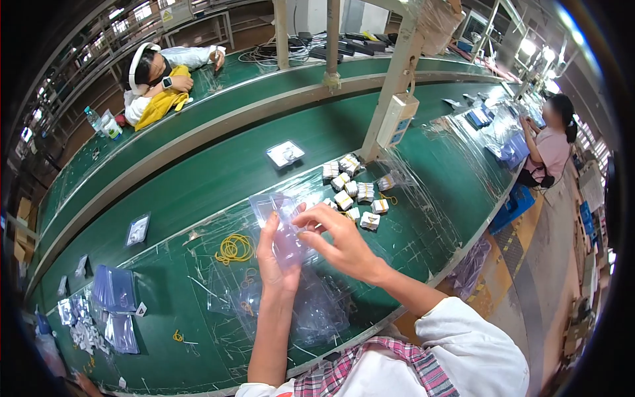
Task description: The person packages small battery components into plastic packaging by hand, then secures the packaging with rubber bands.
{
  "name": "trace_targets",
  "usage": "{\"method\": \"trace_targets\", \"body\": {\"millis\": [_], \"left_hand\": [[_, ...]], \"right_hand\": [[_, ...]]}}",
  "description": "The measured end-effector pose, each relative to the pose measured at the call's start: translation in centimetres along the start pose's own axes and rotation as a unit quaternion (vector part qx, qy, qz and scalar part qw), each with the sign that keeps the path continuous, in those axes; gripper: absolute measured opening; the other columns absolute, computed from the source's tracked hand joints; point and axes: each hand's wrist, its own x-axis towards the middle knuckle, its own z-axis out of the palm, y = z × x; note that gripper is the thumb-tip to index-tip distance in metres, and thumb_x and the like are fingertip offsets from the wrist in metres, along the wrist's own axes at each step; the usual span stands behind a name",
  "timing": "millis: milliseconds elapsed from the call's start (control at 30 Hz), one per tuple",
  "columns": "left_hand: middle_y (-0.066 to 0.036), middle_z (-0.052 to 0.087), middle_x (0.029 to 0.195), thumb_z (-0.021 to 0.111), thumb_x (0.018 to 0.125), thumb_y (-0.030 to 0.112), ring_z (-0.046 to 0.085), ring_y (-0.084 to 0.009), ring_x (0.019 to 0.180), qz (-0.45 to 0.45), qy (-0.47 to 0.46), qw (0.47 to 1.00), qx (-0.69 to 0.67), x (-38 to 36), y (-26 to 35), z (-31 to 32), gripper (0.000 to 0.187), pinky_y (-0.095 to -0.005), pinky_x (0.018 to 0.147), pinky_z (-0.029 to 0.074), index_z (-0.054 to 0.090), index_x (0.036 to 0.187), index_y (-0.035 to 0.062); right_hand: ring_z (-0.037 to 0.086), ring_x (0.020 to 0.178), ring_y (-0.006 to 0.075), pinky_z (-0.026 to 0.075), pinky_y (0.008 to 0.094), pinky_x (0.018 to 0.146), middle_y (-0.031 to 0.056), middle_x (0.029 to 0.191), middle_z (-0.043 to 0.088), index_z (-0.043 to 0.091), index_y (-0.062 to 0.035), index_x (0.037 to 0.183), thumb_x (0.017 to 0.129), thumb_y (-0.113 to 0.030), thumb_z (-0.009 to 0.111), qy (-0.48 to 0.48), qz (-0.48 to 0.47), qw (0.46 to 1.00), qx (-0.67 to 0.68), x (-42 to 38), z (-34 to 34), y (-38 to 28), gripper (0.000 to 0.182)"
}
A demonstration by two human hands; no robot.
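In front of me, my left hand [276, 261] grips a clear plastic clamshell pack [286, 231], its thumb lying along the near face. My right hand [335, 238] is at the pack's right edge, thumb and bent fingers closed in on the plastic. Whether anything small is between those fingertips is hard to make out. Beneath both hands lies a spread of more clear plastic packs [321, 314]. Just beyond the right hand sit several banded bundles of small white pieces [344, 198]. To the left of the left hand is a heap of yellow rubber bands [234, 249].
Flat packs [286, 154] lie on the green conveyor belt [205, 172]. Stacked clear packs [114, 289] and white pieces [86, 331] are at the left. A post with a switch box [398, 120] rises ahead. One person [159, 86] sits across; another [552, 135] works at the right.
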Motion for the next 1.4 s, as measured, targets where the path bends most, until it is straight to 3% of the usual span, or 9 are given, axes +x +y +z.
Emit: {"method": "trace_targets", "body": {"millis": [267,467,567,767,967,1100,1233,1267,1400], "left_hand": [[-0.019,0.056,0.126,0.056,0.093,0.034,0.057,-0.0322,0.115,0.051,0.032,0.997,0.055,-0.5,-0.8,0.9,0.057,-0.0453,0.093,0.049,0.039,0.139,0.0056],[-0.021,0.055,0.128,0.056,0.093,0.038,0.057,-0.0351,0.114,0.02,0.041,0.998,0.036,-0.5,-0.6,0.9,0.054,-0.0507,0.091,0.051,0.044,0.137,0.0079],[-0.023,0.053,0.129,0.052,0.094,0.042,0.057,-0.0367,0.115,0.007,0.024,0.999,0.031,-0.8,-0.5,1.6,0.057,-0.0523,0.091,0.051,0.043,0.139,0.0078],[-0.026,0.044,0.138,0.048,0.087,0.07,0.051,-0.0443,0.119,-0.05,-0.012,0.997,0.057,-1.1,-1.4,2.3,0.086,-0.059,0.093,0.048,0.033,0.145,0.0088],[-0.029,0.045,0.136,0.05,0.084,0.073,0.054,-0.0427,0.115,-0.039,0.016,0.998,0.053,-1.2,-1.0,3.2,0.092,-0.0598,0.09,0.049,0.034,0.146,0.0068],[-0.03,0.044,0.136,0.046,0.08,0.079,0.053,-0.0434,0.117,-0.047,0.012,0.997,0.062,-0.8,-0.8,3.0,0.099,-0.0603,0.09,0.049,0.032,0.147,0.0072],[-0.031,0.042,0.139,0.039,0.077,0.084,0.052,-0.0451,0.119,-0.065,0.001,0.997,0.05,-0.5,-0.8,3.2,0.105,-0.0609,0.094,0.046,0.029,0.149,0.0076],[-0.031,0.041,0.14,0.038,0.077,0.085,0.051,-0.0453,0.12,-0.076,-0.013,0.996,0.045,-0.5,-0.7,3.2,0.106,-0.0611,0.095,0.045,0.028,0.149,0.0078],[-0.031,0.038,0.143,0.033,0.077,0.086,0.048,-0.0452,0.124,-0.096,-0.062,0.992,0.048,-0.8,-0.4,2.7,0.106,-0.0605,0.099,0.042,0.026,0.15,0.0086]], "right_hand": [[0.059,0.078,0.0194,0.048,0.0314,0.069,0.0107,0.092,0.059,0.061,-0.0025,0.112,0.089,-0.008,0.063,0.019,-0.001,1.0,-0.008,-1.8,-1.0,-0.2,0.024],[0.062,0.081,0.013,0.049,0.0275,0.074,0.0071,0.091,0.067,0.071,-0.0021,0.103,0.086,-0.012,0.063,0.145,0.15,0.973,-0.096,-4.5,-13.5,1.7,0.021],[0.063,0.078,0.0303,0.05,0.0368,0.073,0.0166,0.087,0.065,0.07,-0.0016,0.097,0.083,-0.007,0.062,0.233,0.119,0.918,-0.298,-4.3,-20.7,7.6,0.017],[0.059,0.092,0.034,0.049,0.0428,0.082,0.0167,0.089,0.061,0.069,-0.005,0.09,0.083,-0.012,0.066,0.257,0.086,0.824,-0.498,3.9,-28.4,21.3,0.011],[0.06,0.096,0.0352,0.052,0.0434,0.083,0.018,0.093,0.063,0.069,-0.0035,0.086,0.082,-0.009,0.06,0.17,0.063,0.797,-0.577,12.4,-27.8,26.3,0.011],[0.061,0.094,0.036,0.053,0.0451,0.08,0.0199,0.092,0.065,0.068,-0.0036,0.081,0.08,-0.009,0.06,0.129,0.054,0.825,-0.547,14.3,-26.6,29.6,0.01],[0.063,0.09,0.0374,0.051,0.0447,0.083,0.0222,0.097,0.066,0.066,-0.0036,0.087,0.086,-0.018,0.055,0.233,-0.087,0.926,-0.285,13.9,-25.9,34.5,0.018],[0.063,0.092,0.0345,0.051,0.0431,0.083,0.021,0.097,0.066,0.064,-0.0027,0.092,0.09,-0.022,0.051,0.249,-0.044,0.954,-0.164,13.5,-26.0,34.2,0.023],[0.062,0.092,0.0243,0.05,0.0376,0.08,0.0132,0.099,0.065,0.063,-0.004,0.103,0.092,-0.014,0.053,0.31,-0.056,0.947,0.056,11.3,-26.4,31.9,0.018]]}}
